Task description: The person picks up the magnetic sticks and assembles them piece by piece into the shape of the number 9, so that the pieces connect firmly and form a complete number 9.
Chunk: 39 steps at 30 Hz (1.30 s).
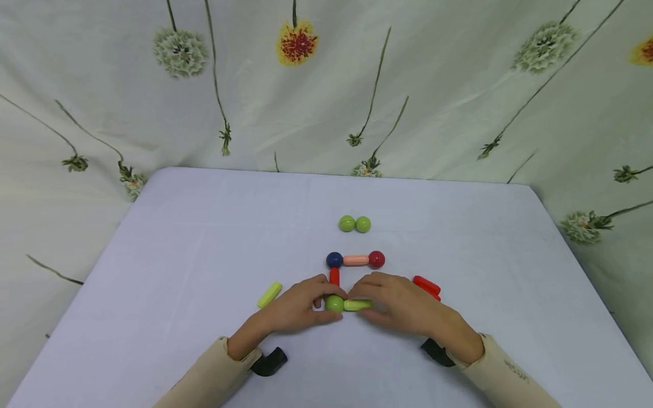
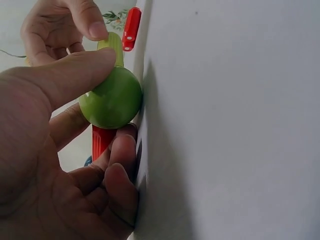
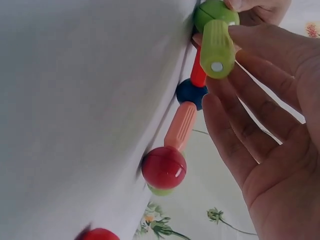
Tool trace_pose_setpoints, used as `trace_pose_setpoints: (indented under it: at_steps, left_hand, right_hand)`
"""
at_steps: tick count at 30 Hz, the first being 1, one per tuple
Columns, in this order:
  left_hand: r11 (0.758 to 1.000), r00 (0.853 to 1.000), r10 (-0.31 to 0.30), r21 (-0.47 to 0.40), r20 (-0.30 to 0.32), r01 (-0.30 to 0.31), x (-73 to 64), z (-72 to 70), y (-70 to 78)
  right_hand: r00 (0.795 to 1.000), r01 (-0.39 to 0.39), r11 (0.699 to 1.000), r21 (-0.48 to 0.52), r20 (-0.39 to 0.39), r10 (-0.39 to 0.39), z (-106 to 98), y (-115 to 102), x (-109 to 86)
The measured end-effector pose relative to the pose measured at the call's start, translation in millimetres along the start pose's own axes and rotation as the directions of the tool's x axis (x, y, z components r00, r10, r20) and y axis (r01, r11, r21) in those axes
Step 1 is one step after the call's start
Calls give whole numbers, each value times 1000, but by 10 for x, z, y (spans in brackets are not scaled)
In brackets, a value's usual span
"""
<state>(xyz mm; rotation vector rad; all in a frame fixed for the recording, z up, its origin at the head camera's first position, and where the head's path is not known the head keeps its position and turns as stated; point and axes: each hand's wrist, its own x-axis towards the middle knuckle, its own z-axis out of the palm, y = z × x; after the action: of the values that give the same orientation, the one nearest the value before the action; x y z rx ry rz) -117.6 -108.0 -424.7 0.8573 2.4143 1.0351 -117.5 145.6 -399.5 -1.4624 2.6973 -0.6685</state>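
My left hand [image 1: 303,304] grips a green ball [image 2: 112,100] between thumb and fingers. From the other side, my right hand [image 1: 400,303] pinches a yellow-green ribbed rod [image 3: 217,50] whose one end meets that ball. The rod's free end shows a small silvery disc, like a magnet. A red rod [image 1: 334,276] runs from the green ball to a dark blue ball [image 1: 334,259]. From there a salmon-pink rod [image 1: 356,260] leads to a red ball [image 1: 377,259]. Part of the red rod is hidden by the left fingers in the left wrist view.
Two green balls [image 1: 355,224] sit side by side farther back on the white table [image 1: 229,226]. A loose yellow-green rod [image 1: 270,294] lies left of my left hand. Red rods [image 1: 426,286] lie beyond my right hand. A flowered cloth [image 1: 326,85] hangs behind.
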Motion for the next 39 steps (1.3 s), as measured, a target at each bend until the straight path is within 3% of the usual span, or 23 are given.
trace_pose_setpoints:
  at_steps: [9, 15, 20, 31, 39]
  left_hand:
    - [1000, 1000, -17, -17, 18, 18, -2, -17, 13]
    - [999, 999, -20, -27, 29, 21, 5, -16, 13]
    - [999, 999, -41, -9, 30, 42, 4, -15, 10]
    - [999, 998, -53, -11, 27, 53, 1, -1, 9]
    - [998, 998, -55, -9, 24, 55, -10, -9, 11]
  right_hand:
    - [996, -86, 995, -58, 9, 87, -222, 102, 40]
    - [991, -134, 984, -116, -20, 133, -396, 224, 165]
    - [977, -213, 971, -106, -5, 214, -487, 368, 334]
    - [942, -332, 942, -40, 36, 334, -496, 905, 725]
    - [920, -378, 926, -4, 106, 377, -447, 1046, 812]
